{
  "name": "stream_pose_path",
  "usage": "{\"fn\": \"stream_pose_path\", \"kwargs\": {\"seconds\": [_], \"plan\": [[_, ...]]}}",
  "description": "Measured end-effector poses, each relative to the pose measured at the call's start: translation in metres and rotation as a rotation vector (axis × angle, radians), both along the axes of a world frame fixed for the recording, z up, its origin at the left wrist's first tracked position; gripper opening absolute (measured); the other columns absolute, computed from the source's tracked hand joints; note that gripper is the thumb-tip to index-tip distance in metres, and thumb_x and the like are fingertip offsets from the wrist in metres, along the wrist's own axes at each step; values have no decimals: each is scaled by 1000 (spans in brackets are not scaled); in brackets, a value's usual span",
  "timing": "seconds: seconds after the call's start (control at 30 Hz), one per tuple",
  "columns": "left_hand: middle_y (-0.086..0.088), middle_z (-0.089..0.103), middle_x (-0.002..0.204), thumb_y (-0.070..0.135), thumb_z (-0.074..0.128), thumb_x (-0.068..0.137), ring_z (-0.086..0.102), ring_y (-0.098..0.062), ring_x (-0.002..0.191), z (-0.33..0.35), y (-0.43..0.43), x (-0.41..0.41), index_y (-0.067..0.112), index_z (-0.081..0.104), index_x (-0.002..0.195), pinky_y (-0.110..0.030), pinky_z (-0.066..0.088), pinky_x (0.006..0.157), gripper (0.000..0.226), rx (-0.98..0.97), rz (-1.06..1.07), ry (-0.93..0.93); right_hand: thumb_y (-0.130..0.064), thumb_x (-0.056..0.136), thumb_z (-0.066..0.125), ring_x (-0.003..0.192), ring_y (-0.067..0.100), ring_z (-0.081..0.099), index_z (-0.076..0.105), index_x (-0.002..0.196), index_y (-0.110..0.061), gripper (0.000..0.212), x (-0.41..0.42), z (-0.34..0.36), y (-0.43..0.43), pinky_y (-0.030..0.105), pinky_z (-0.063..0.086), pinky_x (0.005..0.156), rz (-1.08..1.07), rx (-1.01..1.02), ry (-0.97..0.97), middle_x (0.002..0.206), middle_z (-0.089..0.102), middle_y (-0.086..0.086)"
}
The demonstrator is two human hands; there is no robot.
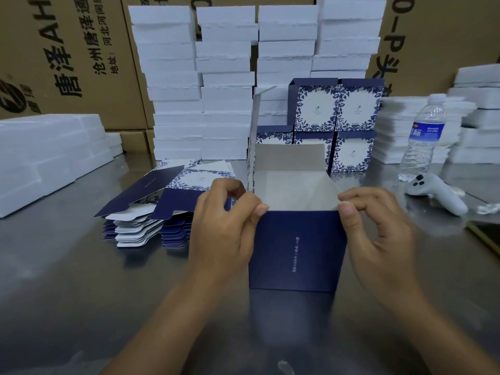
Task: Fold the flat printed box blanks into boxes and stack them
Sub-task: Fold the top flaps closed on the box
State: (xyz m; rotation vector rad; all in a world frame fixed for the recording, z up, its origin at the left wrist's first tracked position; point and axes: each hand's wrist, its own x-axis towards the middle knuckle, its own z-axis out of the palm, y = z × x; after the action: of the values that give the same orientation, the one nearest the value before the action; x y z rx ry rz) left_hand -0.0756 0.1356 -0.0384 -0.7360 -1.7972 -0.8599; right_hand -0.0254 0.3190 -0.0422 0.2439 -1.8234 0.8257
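Observation:
A dark blue box [296,250] stands open-topped on the steel table in front of me, its pale inside and raised flaps showing. My left hand [227,226] pinches the box's near left top corner. My right hand [378,231] pinches the near right top corner. A pile of flat printed blanks [165,201] lies to the left of the box. Behind it, several finished blue-and-white floral boxes [338,125] are stacked in two layers.
Tall stacks of white foam trays [227,85] and brown cartons [67,63] line the back. More foam [46,158] lies at the left and foam [422,131] at the right. A water bottle [423,139] and a white controller [435,193] sit at right.

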Motion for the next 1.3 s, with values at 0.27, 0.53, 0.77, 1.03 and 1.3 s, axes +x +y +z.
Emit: {"fn": "stream_pose_path", "kwargs": {"seconds": [0.27, 0.53, 0.77, 1.03, 1.3], "plan": [[2, 49, 95, 30, 48, 93, 50, -7, 87, -2, -1, 0, 10, 67, 86, -16, 40, 75, 29, 126, -95, -183, -18, 91, 49, 85, 17, 54, 64, 83, -4, 22, 4, 0, -2, 10, 36, 84, -24, 63, 73, 83, 60, 1], [17, 54, 107, 51, 64, 77, 51, 2, 102, 2, 5, 7, 38, 54, 93, -21, 41, 90, 22, 522, -289, -654, -31, 92, 44, 110, -4, 51, 52, 114, -27, 24, 4, 1, -5, 20, 39, 97, 83, -157, 61, 115, 54, -22], [17, 59, 114, 11, 54, 92, 56, 3, 105, 10, -1, 4, 38, 61, 108, -12, 45, 81, 32, 627, -493, -834, -33, 95, 41, 103, 0, 61, 62, 101, -34, 22, -4, 4, -1, 14, 44, 89, 333, -535, -158, 101, 69, -19], [9, 34, 151, 27, 55, 68, 42, -19, 134, 12, -1, 6, 45, 55, 117, -43, 33, 112, 52, 520, -767, -1023, -42, 65, 63, 57, 1, 55, 66, 60, -29, 14, -1, 12, 3, 12, 44, 52, 562, -757, -415, 62, 61, -10], [1, 55, 134, 20, 48, 94, 54, -19, 122, 9, -5, 1, 43, 60, 117, -47, 42, 105, 35, 605, -683, -1000, -45, 53, 66, 44, 0, 57, 69, 55, -25, 20, 3, 21, -2, 8, 40, 42, 607, -682, -617, 51, 55, -5]]}}
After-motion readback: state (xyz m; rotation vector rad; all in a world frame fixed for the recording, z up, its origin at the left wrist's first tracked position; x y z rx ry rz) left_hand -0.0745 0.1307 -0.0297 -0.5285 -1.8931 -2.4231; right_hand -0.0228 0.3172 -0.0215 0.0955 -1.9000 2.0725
